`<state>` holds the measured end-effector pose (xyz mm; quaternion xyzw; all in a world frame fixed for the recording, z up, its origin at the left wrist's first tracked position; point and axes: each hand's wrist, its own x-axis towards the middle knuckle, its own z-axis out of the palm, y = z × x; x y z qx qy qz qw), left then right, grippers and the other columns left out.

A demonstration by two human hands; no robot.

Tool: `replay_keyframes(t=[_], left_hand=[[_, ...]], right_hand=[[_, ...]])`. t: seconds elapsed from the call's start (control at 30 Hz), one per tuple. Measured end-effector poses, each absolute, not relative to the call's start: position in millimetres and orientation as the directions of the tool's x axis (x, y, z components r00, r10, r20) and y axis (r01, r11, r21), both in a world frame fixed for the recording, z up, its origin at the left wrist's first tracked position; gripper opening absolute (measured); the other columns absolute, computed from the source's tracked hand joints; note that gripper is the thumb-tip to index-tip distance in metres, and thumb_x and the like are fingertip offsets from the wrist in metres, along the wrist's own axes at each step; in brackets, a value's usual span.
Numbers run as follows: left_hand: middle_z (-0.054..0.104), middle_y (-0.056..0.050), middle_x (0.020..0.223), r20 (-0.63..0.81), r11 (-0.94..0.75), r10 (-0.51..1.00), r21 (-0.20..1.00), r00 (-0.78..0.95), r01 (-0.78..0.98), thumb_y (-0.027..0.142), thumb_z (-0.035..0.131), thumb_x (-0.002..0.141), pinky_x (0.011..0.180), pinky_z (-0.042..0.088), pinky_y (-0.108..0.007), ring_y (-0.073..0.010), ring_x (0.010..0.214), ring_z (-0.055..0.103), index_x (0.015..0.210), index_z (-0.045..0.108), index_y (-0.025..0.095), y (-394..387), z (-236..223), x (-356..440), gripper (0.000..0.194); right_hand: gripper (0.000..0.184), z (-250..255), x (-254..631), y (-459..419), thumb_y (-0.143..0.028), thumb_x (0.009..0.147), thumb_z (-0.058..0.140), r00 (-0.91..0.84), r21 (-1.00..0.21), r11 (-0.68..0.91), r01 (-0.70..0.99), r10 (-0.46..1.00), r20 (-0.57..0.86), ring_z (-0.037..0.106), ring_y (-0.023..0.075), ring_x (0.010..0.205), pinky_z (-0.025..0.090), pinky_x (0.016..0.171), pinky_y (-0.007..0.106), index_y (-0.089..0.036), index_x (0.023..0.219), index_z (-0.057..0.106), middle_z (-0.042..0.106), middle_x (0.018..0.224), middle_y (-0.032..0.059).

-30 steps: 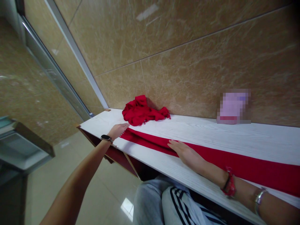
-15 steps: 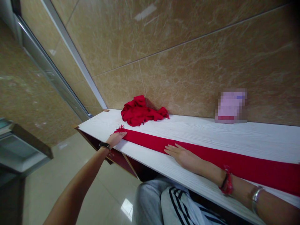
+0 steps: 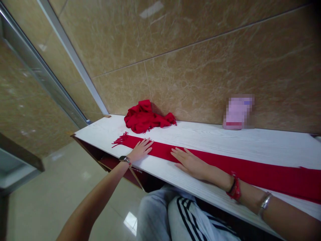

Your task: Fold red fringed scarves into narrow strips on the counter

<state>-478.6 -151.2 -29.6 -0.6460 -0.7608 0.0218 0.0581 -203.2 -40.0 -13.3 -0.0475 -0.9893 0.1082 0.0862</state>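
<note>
A long red scarf [image 3: 213,158] lies in a flat, narrow strip along the white tabletop, its fringed end at the left. My left hand [image 3: 140,149] rests open on the strip a short way in from the fringe, fingers pointing right. Further right, my right hand [image 3: 189,161] lies flat across the same strip with its fingers stretched out toward the left. Behind the strip, close to the wall, sits a crumpled red scarf [image 3: 144,117] in a loose heap. The right end of the strip runs out of view.
A blurred pink packet [image 3: 238,112] leans against the marbled tile wall [image 3: 195,73] at the back right. The white tabletop [image 3: 200,132] has open shelf compartments [image 3: 110,161] beneath it. My grey trousers [image 3: 160,214] are close to the front edge.
My left hand has slid right along the strip, away from the fringe, which now shows spread out. My right hand stays at nearly the same place. The view has shifted slightly.
</note>
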Motion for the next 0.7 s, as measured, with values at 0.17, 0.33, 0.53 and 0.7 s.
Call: replay_keyframes(t=[0.17, 0.33, 0.53, 0.7], left_hand=[[0.028, -0.005, 0.146, 0.113, 0.220, 0.972, -0.106, -0.208, 0.970, 0.036, 0.026, 0.094, 0.107, 0.024, -0.045, -0.0235, 0.134, 0.024, 0.138, 0.033, 0.025, -152.9, -31.0, -481.2, 0.045], [0.030, -0.006, 0.145, 0.155, 0.304, 0.946, -0.113, -0.286, 0.946, 0.034, 0.027, 0.094, 0.103, 0.026, -0.051, -0.0273, 0.133, 0.025, 0.137, 0.034, 0.025, -153.1, -33.4, -485.0, 0.045], [0.032, -0.010, 0.144, 0.186, 0.250, 0.958, -0.173, -0.217, 0.953, 0.030, 0.028, 0.093, 0.100, 0.030, -0.052, -0.0307, 0.131, 0.029, 0.137, 0.036, 0.020, -147.8, -37.7, -495.7, 0.046], [0.031, -0.011, 0.144, 0.169, 0.226, 0.967, -0.212, -0.192, 0.951, 0.029, 0.026, 0.093, 0.100, 0.032, -0.051, -0.0319, 0.131, 0.028, 0.137, 0.037, 0.017, -146.8, -39.8, -505.2, 0.047]], right_hand=[[0.054, -7.7, -266.4, -60.6, -0.035, 0.093, 0.029, -0.951, -0.237, 0.958, 0.162, 0.216, 0.223, 0.024, 0.0285, 0.133, 0.021, 0.107, 0.051, -0.004, 0.136, 0.033, 0.032, 0.142, 0.0194], [0.056, -17.1, -297.9, -67.8, -0.037, 0.093, 0.027, -0.949, -0.259, 0.937, 0.232, 0.276, 0.149, 0.021, 0.0272, 0.134, 0.016, 0.108, 0.051, -0.002, 0.137, 0.030, 0.027, 0.145, 0.0175], [0.055, -21.2, -214.4, -39.7, -0.037, 0.093, 0.026, -0.937, -0.178, 0.931, 0.318, 0.338, 0.094, 0.019, 0.0255, 0.135, 0.018, 0.108, 0.051, -0.006, 0.139, 0.028, 0.023, 0.147, 0.0147], [0.052, -30.1, -104.1, -10.5, -0.032, 0.093, 0.027, -0.878, -0.043, 0.888, 0.459, 0.460, 0.132, 0.026, 0.0278, 0.133, 0.027, 0.104, 0.050, -0.005, 0.137, 0.031, 0.027, 0.144, 0.0175]])
